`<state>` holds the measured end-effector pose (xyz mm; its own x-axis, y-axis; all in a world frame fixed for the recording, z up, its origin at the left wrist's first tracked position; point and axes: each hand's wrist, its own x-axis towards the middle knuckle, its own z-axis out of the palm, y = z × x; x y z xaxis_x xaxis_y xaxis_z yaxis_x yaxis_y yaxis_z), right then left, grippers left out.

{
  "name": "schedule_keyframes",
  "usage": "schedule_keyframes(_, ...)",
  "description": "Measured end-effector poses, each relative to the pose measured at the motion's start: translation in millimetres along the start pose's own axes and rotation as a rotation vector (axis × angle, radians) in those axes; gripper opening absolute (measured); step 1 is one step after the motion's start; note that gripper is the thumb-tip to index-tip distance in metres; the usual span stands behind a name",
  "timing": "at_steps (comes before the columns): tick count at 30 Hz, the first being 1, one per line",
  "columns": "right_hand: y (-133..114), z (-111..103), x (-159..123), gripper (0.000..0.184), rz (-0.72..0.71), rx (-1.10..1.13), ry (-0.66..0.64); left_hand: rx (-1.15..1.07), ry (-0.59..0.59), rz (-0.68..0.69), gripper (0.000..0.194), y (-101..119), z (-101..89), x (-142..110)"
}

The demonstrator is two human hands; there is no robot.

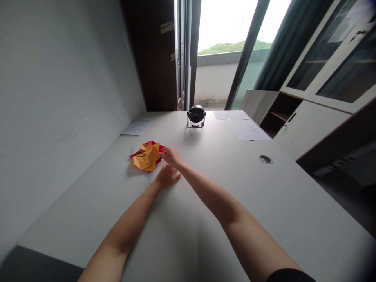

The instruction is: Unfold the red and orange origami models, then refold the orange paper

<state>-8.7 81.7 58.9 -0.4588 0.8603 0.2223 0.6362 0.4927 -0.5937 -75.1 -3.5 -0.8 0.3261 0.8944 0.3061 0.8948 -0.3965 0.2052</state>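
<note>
Crumpled, creased folded paper lies left of centre on the white table, an orange layer on top and red showing around its edges. A thin dark loop, perhaps a cord, rests across its left part. My right hand is at the paper's right edge, thumb and finger closed on it as far as I can see. My left hand rests on the table just nearer to me, its fingers spread and partly hidden behind the right hand. I see nothing held in it.
A round black device on a silver stand stands at the table's far edge. White sheets lie at the far right, another sheet by the left wall. A round cable hole is set in the table at right.
</note>
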Motion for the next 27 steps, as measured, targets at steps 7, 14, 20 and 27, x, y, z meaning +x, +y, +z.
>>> schedule_keyframes(7, 3.0, 29.3, 37.2, 0.019, 0.068, -0.047, -0.012, -0.045, 0.001, -0.063, 0.045, -1.7, 0.2, -2.1)
schedule_keyframes(14, 21.5, 0.1, 61.7, 0.018, 0.077, 0.069, 0.068, -0.066, 0.031, -0.003, 0.019, 7.9, -16.7, -1.3)
schedule_keyframes(20, 83.5, -35.5, 49.5, 0.016, 0.121, 0.125, 0.089, -0.070, 0.108, 0.062, 0.017, 10.4, -37.0, -24.6)
schedule_keyframes(27, 156.3, -65.8, -1.3, 0.021, 0.196, 0.243, 0.148, -0.009, 0.326, -0.209, 0.017, -26.4, -52.0, -35.5)
